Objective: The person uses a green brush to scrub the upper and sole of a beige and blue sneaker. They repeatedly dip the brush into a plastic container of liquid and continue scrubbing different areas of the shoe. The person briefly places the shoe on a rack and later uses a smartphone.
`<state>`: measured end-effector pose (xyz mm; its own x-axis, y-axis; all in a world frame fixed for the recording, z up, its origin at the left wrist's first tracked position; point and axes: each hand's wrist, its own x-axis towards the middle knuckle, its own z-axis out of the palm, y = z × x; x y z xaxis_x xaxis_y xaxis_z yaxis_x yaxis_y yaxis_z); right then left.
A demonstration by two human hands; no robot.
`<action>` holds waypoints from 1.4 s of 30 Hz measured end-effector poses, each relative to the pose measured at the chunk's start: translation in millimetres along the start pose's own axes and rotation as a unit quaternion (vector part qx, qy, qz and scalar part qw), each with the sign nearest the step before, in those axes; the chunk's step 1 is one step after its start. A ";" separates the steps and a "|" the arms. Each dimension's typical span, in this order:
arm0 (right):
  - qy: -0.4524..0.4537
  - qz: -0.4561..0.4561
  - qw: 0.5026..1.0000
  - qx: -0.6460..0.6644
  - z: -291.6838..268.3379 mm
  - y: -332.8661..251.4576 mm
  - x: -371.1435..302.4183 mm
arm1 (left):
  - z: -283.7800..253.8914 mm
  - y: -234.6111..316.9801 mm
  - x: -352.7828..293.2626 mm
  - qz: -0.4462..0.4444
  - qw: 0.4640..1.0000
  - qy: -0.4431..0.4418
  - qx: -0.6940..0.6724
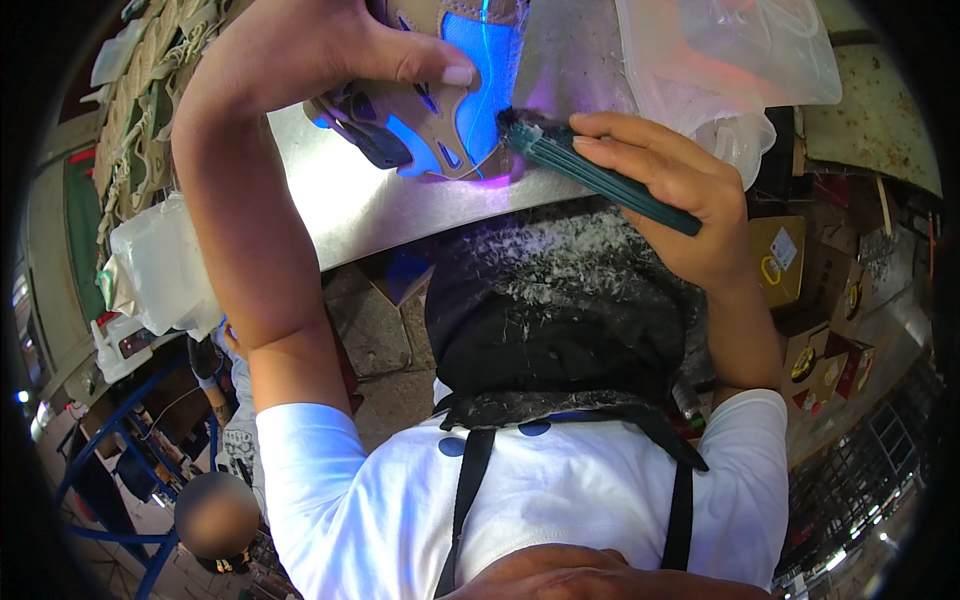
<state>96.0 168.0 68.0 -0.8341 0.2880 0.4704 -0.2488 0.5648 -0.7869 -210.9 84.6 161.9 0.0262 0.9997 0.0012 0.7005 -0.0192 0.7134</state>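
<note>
My left hand is closed on a brown shoe at the top of the view, its thumb lying over the side. Blue-violet light falls on the shoe and makes its side panels glow. A brush with a ribbed dark green handle is gripped in my right hand. Its dark bristle end is right beside the shoe's lower edge; I cannot tell whether it touches. Beneath the shoe is a shiny metal tabletop. Pale fluff and shreds cover the lap of my black apron.
Translucent plastic containers stand at the upper right and left. Several beige shoe uppers hang at the far left. Cardboard boxes are stacked at right. Another person is at lower left near a blue metal frame.
</note>
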 end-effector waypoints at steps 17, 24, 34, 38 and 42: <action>0.239 0.053 0.947 0.207 14.0 -20.2 8.8 | 14.4 21.3 -22.1 -0.050 0.995 0.020 -0.078; 0.275 0.148 0.925 0.216 -66.5 -26.1 -55.4 | 21.9 -10.0 -77.1 -0.071 0.994 0.059 -0.056; 0.261 0.358 0.895 0.053 -81.7 -17.7 -54.1 | 92.7 6.8 -96.9 0.048 0.937 0.346 -0.026; 0.083 0.219 0.967 -0.097 -97.0 5.1 -58.8 | 77.8 15.8 -110.0 -0.028 0.970 0.241 -0.021; 0.045 0.249 0.967 -0.010 -113.3 5.6 -60.1 | 72.8 5.5 -115.9 -0.098 0.968 0.230 0.005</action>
<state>200.4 241.5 80.6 -0.8022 0.5932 0.0676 0.1833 0.3525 -0.9177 -158.2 -32.7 114.6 -0.4267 0.8861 0.1810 0.6672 0.1734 0.7244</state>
